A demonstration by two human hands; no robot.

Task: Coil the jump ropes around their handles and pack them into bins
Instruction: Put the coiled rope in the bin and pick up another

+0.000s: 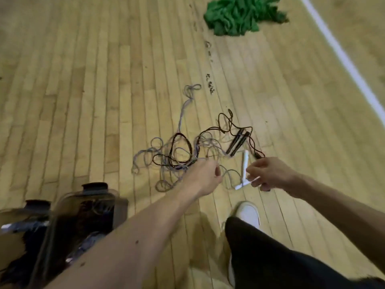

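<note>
Fingers (pixel 254 171) of the right hand (pixel 270 174) are curling round the white handles (pixel 245 161), keeping the pair in one grasp, probably so the cord can be wound onto them. The left hand (pixel 205 177) is gripping the grey rope (pixel 183 109) in a loose fist, seemingly to draw it out of the tangle, though blur is hiding the exact pinch. The black rope (pixel 181 147) and its black handles (pixel 237 142) are lying looped through the grey one on the wooden floor (pixel 83 80). A clear bin (pixel 62 205), already holding ropes, is sitting beside the left arm, handy for packing. A green cloth heap (pixel 241 15) is lying well apart.
</note>
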